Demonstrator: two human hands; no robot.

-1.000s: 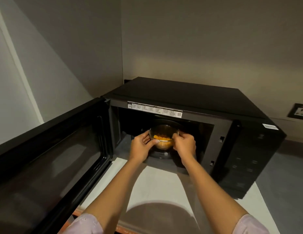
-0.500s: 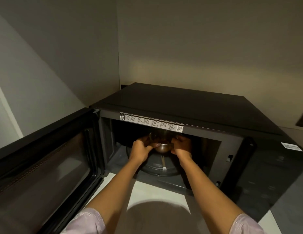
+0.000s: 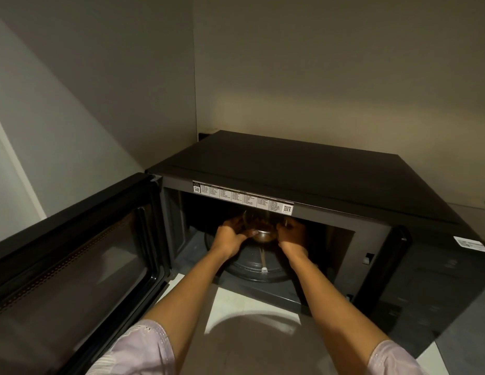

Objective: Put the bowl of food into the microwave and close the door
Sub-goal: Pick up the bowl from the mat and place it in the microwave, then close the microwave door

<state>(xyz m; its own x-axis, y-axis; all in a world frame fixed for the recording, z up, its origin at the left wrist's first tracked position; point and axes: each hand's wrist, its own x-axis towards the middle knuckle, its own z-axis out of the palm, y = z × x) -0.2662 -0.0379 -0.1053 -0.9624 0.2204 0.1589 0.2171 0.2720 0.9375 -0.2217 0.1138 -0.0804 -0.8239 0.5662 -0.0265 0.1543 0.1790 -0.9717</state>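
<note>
A black microwave [image 3: 303,163] stands in the corner with its door [image 3: 73,253] swung wide to the left. Deep inside its dark cavity, over the round turntable [image 3: 260,269], is a small glass bowl of food [image 3: 261,232]. My left hand [image 3: 230,235] grips the bowl's left side and my right hand [image 3: 291,234] grips its right side. The food is hard to make out in the shadow. I cannot tell whether the bowl rests on the turntable or hangs just above it.
Walls close in on the left and behind the microwave. The white counter [image 3: 236,301] runs in front of the cavity, with a grey surface [image 3: 468,345] to the right. The open door fills the left foreground.
Both hands have carried the bowl from the cavity's mouth further in, over the turntable's middle. The view has moved closer and lower.
</note>
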